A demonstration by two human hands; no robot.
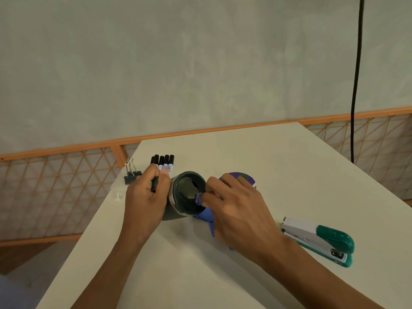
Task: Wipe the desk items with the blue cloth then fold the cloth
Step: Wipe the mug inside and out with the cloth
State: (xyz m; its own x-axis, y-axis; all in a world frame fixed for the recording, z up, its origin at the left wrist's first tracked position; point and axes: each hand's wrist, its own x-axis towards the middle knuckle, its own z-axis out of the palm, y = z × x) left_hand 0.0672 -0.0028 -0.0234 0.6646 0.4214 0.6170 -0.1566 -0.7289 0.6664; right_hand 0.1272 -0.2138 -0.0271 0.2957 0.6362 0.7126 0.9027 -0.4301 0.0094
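Observation:
A dark green travel mug (pixel 188 192) with a steel band stands on the white desk (pixel 278 166), its lid facing me. My left hand (pixel 146 197) is wrapped around the mug's handle on its left side. My right hand (pixel 236 208) holds the blue cloth (pixel 206 214) and presses a bunched corner of it against the lid's right rim. Most of the cloth is hidden under my right palm.
Several black markers (pixel 163 162) lie behind my left hand, with black binder clips (pixel 131 173) to their left near the desk edge. A purple round object (pixel 244 178) peeks out behind my right hand. A green and white stapler (pixel 321 240) lies at the right.

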